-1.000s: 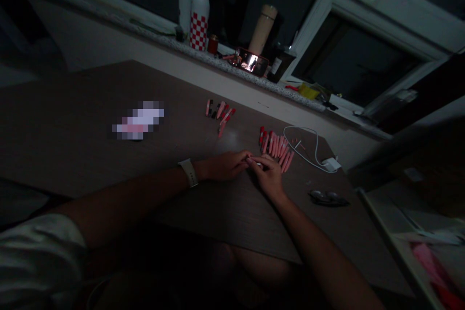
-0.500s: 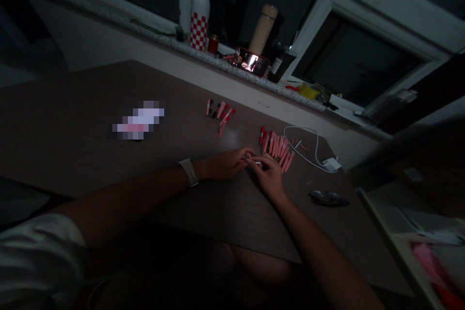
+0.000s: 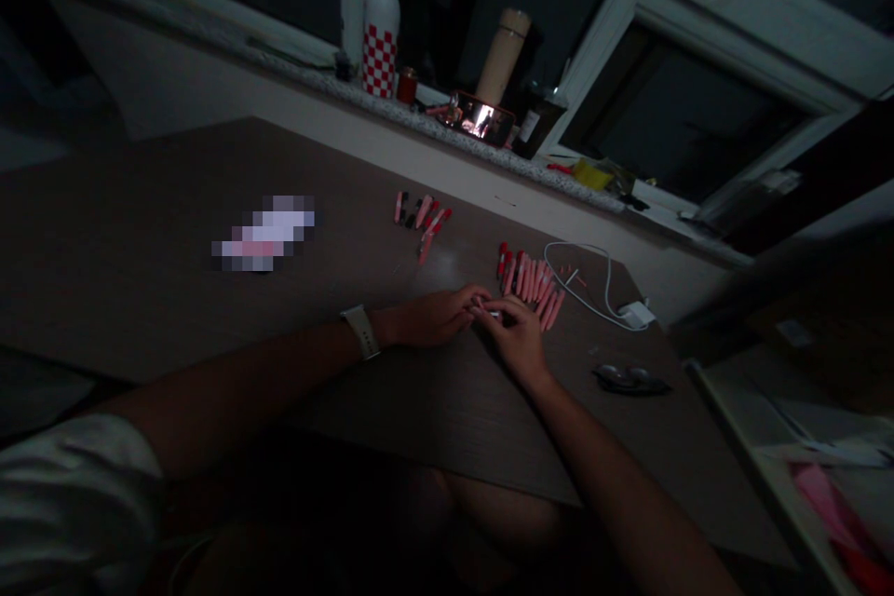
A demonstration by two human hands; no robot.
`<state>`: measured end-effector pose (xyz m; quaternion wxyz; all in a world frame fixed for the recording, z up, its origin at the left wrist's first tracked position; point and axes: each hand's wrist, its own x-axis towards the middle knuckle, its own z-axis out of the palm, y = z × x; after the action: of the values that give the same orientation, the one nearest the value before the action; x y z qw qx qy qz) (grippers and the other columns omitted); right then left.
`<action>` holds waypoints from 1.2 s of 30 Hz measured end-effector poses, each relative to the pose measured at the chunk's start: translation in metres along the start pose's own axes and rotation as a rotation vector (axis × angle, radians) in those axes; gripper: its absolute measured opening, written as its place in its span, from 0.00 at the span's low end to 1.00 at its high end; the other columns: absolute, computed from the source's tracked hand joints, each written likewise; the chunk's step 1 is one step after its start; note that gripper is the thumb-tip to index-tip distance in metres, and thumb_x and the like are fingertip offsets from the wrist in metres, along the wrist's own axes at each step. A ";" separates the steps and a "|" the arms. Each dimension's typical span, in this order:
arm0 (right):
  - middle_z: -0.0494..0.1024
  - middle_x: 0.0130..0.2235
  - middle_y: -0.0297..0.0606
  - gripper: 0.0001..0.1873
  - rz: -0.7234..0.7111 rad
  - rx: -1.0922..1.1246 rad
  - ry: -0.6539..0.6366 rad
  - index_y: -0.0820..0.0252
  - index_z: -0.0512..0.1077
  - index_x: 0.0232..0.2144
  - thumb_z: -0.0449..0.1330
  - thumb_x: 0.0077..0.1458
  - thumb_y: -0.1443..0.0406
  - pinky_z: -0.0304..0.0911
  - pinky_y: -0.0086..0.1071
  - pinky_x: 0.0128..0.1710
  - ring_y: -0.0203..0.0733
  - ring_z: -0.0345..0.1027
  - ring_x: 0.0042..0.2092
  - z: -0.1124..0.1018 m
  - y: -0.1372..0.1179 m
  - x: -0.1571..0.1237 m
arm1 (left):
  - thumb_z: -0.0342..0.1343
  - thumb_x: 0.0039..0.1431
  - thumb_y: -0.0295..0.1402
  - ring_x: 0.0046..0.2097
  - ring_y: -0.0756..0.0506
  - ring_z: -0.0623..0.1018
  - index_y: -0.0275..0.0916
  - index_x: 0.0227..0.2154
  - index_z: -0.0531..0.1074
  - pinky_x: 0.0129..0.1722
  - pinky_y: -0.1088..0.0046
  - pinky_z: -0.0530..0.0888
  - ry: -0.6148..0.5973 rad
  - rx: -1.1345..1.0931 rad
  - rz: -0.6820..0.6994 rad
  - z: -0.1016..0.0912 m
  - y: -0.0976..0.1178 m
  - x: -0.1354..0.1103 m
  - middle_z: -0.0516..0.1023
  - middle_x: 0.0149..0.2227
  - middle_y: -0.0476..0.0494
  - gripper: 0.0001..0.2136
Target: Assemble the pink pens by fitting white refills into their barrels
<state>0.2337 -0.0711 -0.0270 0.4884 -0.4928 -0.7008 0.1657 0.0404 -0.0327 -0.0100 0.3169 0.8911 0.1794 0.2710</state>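
Note:
My left hand (image 3: 445, 317), with a pale watch on its wrist, meets my right hand (image 3: 521, 335) low over the table. The fingers of both close on a small pink-and-white stick (image 3: 494, 313), mostly hidden by them; its exact kind is too dark to tell. Just beyond my right hand lies a row of slim pink sticks (image 3: 536, 281), some with red ends. Farther left is a smaller group of pink sticks (image 3: 425, 212) with red or black ends.
A white cable with a charger (image 3: 635, 315) and dark-framed glasses (image 3: 632, 380) lie on the right of the table (image 3: 335, 270). A blurred-out item (image 3: 269, 233) is at left. A checkered bottle (image 3: 380, 47), a beige flask (image 3: 503, 56) and a lit phone (image 3: 483, 119) stand on the windowsill.
Both hands keep the same grip at the same place, with hardly any finger motion. The view has shifted very slightly.

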 end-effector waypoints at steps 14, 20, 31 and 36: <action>0.75 0.30 0.36 0.10 0.010 0.043 -0.014 0.57 0.80 0.32 0.64 0.54 0.57 0.59 0.31 0.30 0.37 0.65 0.30 0.000 0.000 0.001 | 0.40 0.69 0.32 0.51 0.43 0.74 0.33 0.56 0.59 0.52 0.66 0.69 0.002 -0.004 0.009 -0.002 0.002 0.001 0.72 0.52 0.34 0.16; 0.74 0.29 0.35 0.11 0.006 -0.001 -0.023 0.57 0.80 0.33 0.64 0.54 0.57 0.60 0.30 0.31 0.38 0.65 0.31 -0.001 -0.005 0.002 | 0.39 0.70 0.31 0.52 0.43 0.74 0.34 0.55 0.64 0.53 0.65 0.68 0.028 0.061 0.034 -0.002 -0.004 0.003 0.73 0.52 0.35 0.17; 0.71 0.28 0.34 0.11 -0.005 0.006 -0.007 0.58 0.80 0.33 0.62 0.56 0.58 0.58 0.30 0.30 0.37 0.63 0.30 -0.002 -0.003 0.002 | 0.39 0.71 0.33 0.50 0.45 0.75 0.34 0.53 0.68 0.53 0.66 0.69 0.101 0.146 0.008 -0.002 -0.007 0.003 0.76 0.50 0.37 0.17; 0.70 0.27 0.34 0.10 -0.011 0.004 -0.001 0.58 0.80 0.34 0.62 0.56 0.58 0.58 0.30 0.29 0.37 0.63 0.30 -0.002 -0.002 0.001 | 0.42 0.70 0.35 0.54 0.46 0.74 0.38 0.54 0.69 0.56 0.67 0.68 0.138 0.156 -0.005 -0.002 -0.011 0.004 0.75 0.54 0.41 0.16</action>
<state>0.2342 -0.0714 -0.0237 0.4900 -0.4878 -0.7034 0.1647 0.0406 -0.0214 -0.0147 0.2339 0.8918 0.2235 0.3163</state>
